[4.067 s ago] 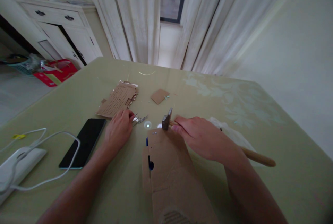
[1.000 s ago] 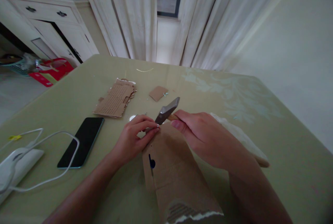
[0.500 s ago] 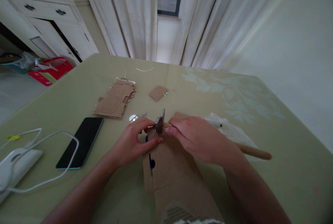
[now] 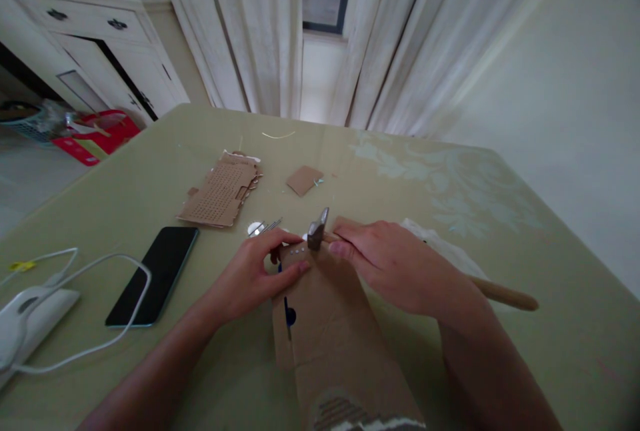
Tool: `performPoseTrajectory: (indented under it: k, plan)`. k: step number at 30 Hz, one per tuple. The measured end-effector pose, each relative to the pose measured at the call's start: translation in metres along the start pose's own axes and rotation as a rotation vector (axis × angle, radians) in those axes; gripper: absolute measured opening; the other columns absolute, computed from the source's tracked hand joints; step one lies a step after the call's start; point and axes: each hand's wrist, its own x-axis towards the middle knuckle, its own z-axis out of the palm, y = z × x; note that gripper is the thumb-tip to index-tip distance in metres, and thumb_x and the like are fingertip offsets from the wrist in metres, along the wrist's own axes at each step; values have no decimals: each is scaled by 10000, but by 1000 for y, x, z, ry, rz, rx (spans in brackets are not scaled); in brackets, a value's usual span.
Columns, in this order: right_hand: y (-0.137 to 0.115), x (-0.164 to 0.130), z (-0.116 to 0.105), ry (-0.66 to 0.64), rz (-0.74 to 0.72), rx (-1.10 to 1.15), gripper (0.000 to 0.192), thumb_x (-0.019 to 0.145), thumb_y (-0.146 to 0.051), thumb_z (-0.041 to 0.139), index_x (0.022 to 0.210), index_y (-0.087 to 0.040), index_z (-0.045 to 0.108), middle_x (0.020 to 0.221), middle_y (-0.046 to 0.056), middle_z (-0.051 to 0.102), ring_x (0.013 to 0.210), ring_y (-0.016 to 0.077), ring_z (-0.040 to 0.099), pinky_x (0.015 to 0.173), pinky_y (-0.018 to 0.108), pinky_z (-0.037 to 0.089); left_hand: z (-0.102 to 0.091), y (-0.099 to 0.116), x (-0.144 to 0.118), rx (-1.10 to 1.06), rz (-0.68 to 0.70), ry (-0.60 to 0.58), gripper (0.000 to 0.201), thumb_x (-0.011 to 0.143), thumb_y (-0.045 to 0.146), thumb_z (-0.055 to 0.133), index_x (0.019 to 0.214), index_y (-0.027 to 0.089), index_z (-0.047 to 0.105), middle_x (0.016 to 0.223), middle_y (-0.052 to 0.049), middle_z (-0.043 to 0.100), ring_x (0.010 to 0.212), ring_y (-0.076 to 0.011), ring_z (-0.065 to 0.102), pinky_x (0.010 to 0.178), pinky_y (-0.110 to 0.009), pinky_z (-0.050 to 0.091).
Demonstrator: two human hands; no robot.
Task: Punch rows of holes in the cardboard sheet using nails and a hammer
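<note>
My right hand (image 4: pixel 395 261) is closed around the wooden handle of a hammer (image 4: pixel 316 232), close to its metal head. The head rests at or just above the far end of a brown cardboard box (image 4: pixel 335 337); contact cannot be made out. Behind my wrist the handle's free end sticks out to the right. On the box's far left corner, my left hand (image 4: pixel 260 271) grips the edge, thumb on top and fingers over the far side. Several small pale dots, perhaps nail heads or holes, form a row between thumb and index finger.
Beyond my left hand lie thin metal pins (image 4: pixel 270 226) by a white disc (image 4: pixel 255 228). A cardboard piece (image 4: pixel 220 191), a small cardboard square (image 4: pixel 305 179), a phone (image 4: pixel 155 277), a white charger with cable (image 4: pixel 37 314) and a clear plastic bag (image 4: pixel 450 247) lie about.
The hammer and my right hand have shifted right, away from my left fingers. The row of pale dots now shows more fully. My left hand keeps its hold on the box.
</note>
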Motion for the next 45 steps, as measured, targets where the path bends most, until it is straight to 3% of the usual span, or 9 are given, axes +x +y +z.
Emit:
performPoseTrajectory:
  k: [7,10,13,17,25,28,31,35,45]
  plan:
    - [4,1,3,-23,15,15,333,1181,-363,437,1001,-204,666,958,51,757,857,224,707,717,336,366,-11,-9,3,-54,-104,-55,381,956,531,740,1203,242,779,1009,-35,804,859,-212,703,736,-305,514]
    - [3,0,3,-12,9,-6,333,1179,-370,437,997,-207,663,935,48,751,836,225,698,699,340,355,-23,-26,8,25,-200,102,380,1006,542,625,1102,216,795,947,-56,811,807,-225,721,710,-318,515]
    - [4,-1,3,-2,-1,-29,327,1176,-373,444,980,-209,647,893,41,735,803,223,685,678,340,328,-32,-45,11,339,-295,263,306,995,440,596,1035,213,796,949,-77,814,808,-258,733,739,-351,512]
    - [5,-1,5,-1,-5,-29,317,1178,-369,445,988,-210,642,900,39,734,806,221,684,679,343,312,-28,-63,11,598,-340,182,280,1001,360,556,1048,209,786,980,-107,811,860,-295,744,788,-386,526]
    - [3,-2,2,-7,-12,-61,325,1174,-362,455,976,-203,658,882,40,737,785,219,682,655,343,288,-15,-66,12,675,-303,154,191,991,228,532,907,200,701,975,-157,744,974,-344,717,859,-441,549]
    - [4,-4,-2,-20,2,-72,321,1173,-359,458,987,-202,667,872,38,739,786,220,686,651,344,277,-18,-46,11,567,-271,224,186,1021,254,521,1003,187,694,989,-137,749,968,-317,706,866,-429,551]
    - [7,-7,-5,-30,-7,-67,328,1173,-365,458,995,-202,680,884,40,747,793,218,690,653,346,268,-19,-9,12,232,-145,332,273,1059,350,542,1223,201,701,1064,-86,770,890,-241,699,789,-355,545]
    - [12,-9,-6,-29,4,-73,368,1173,-394,438,974,-202,681,833,42,730,740,212,673,639,348,252,-11,31,18,-25,-65,316,208,1044,382,614,1096,237,753,995,-32,791,772,-178,674,665,-287,492]
    - [12,-7,-7,-60,18,-36,373,1176,-376,436,967,-204,693,879,50,752,792,212,684,672,348,307,16,-6,14,-237,-177,226,274,960,486,737,1002,219,783,918,-52,808,789,-207,703,662,-309,487]
